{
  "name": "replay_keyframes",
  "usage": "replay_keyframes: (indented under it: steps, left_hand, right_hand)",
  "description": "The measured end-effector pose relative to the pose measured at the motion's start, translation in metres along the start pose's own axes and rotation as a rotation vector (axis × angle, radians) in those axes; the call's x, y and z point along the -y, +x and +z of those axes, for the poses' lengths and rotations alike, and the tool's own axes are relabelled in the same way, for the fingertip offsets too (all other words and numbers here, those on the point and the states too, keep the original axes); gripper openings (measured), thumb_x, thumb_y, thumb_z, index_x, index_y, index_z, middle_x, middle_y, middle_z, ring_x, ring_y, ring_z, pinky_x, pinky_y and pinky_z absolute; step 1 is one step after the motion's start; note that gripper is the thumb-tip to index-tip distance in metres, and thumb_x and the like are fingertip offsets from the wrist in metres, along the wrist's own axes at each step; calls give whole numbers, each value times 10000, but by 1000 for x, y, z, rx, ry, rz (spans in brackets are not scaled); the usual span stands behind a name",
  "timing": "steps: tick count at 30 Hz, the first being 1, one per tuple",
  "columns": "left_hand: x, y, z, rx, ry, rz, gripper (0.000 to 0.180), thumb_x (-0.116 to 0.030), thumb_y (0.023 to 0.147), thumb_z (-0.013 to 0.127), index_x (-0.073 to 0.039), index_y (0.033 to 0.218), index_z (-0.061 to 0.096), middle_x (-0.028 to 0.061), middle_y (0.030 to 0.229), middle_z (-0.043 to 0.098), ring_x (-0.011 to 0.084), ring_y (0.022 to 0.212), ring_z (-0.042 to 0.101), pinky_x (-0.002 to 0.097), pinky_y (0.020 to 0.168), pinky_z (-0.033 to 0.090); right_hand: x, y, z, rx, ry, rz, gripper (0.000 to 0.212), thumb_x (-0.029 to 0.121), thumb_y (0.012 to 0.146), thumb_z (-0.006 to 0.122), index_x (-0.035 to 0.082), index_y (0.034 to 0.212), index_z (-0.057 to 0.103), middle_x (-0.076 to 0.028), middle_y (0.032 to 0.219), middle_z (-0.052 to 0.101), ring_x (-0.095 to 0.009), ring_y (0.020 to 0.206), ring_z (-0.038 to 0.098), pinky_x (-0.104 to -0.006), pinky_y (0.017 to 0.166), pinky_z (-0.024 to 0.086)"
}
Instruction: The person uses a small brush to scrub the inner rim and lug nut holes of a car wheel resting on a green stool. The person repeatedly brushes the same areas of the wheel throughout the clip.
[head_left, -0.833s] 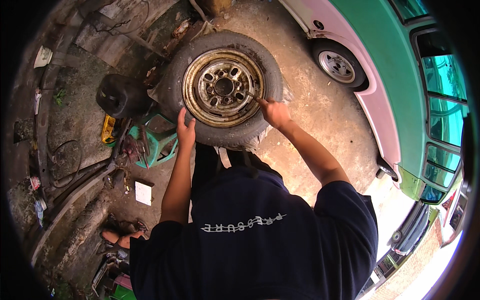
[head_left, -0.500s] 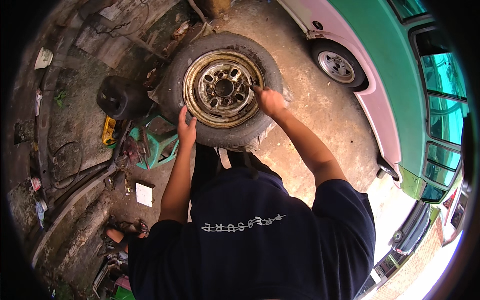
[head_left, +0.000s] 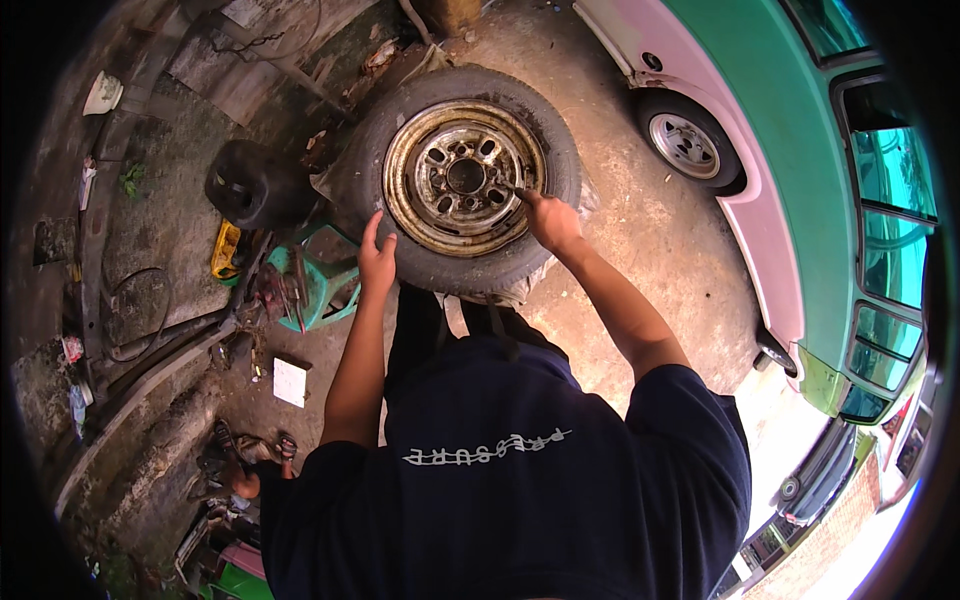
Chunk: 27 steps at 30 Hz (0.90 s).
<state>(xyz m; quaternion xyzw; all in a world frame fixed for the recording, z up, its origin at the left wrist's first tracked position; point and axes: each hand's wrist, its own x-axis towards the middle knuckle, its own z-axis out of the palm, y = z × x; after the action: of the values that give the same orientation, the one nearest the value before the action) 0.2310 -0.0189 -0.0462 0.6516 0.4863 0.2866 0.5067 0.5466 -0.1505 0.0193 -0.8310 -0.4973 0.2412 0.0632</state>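
Observation:
In front of me a black tyre (head_left: pixel 545 245) lies flat, mounted on a rusty, dirt-stained steel wheel rim (head_left: pixel 408 225) with a round centre hole and several slots around it. My left hand (head_left: pixel 376 262) rests against the tyre's near left sidewall, thumb and fingers apart, holding nothing. Closed around a short, thin dark tool (head_left: pixel 521 191), my right hand (head_left: pixel 555 226) is over the right side of the rim. The tool's tip points in toward the wheel's slotted disc. Most of it is hidden by my fingers, so its kind is unclear.
A pale cloth (head_left: pixel 590 195) shows under the tyre. Left of it are a black jerrycan (head_left: pixel 258 185), a green plastic stool (head_left: pixel 325 280) and a yellow object (head_left: pixel 226 250). A green and pink van (head_left: pixel 790 150) stands right. Another person's legs (head_left: pixel 245 480) show lower left.
My right hand and the tool have moved a little toward me along the rim's right side. My left hand stays at the sidewall. The whole view has shifted slightly.

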Motion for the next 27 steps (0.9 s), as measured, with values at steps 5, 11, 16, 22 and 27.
replay_keyframes:
  steps: [5, 11, 16, 22, 27]
  left_hand:
    - [1, -10, -1, 49, -2, -109, 487, 13, 899, 546, 24, 1375, 444, 161, 1420, 477, 241, 1346, 420, 343, 1113, 297]
    - [-1, -11, 5, 46, -45, -40, 473, -56, 907, 571, -30, 1370, 476, 154, 1375, 524, 269, 1299, 473, 366, 1076, 344]
    - [-3, -12, 6, 64, -27, -83, 474, -54, 910, 568, -27, 1373, 470, 157, 1370, 526, 270, 1298, 474, 368, 1067, 356]
    - [2, -3, 7, 136, -40, -53, 475, -41, 908, 574, -39, 1372, 473, 144, 1363, 537, 269, 1297, 480, 367, 1066, 363]
    - [3, 9, -1, 160, -61, -16, 494, -17, 888, 590, -45, 1368, 477, 138, 1359, 542, 265, 1293, 485, 362, 1068, 363]
  right_hand:
    - [-2, 4, 6, -34, 36, 47, 316, 169, 940, 440, 194, 1220, 584, -237, 919, 672, -399, 824, 675, -491, 720, 548]
    - [-6, 4, 18, -80, 66, 97, 268, 208, 950, 446, 221, 1190, 564, -241, 906, 667, -421, 817, 665, -515, 714, 537]
    - [-2, -16, 21, -18, 95, 239, 277, 218, 952, 453, 218, 1219, 526, -244, 915, 665, -437, 833, 656, -540, 724, 523]
    - [17, 4, 20, -114, 191, 271, 239, 259, 954, 456, 184, 1170, 527, -240, 913, 675, -450, 852, 647, -547, 748, 509]
    - [20, -25, 28, -73, 139, 344, 213, 268, 956, 447, 181, 1141, 507, -250, 895, 674, -465, 848, 645, -571, 740, 505]
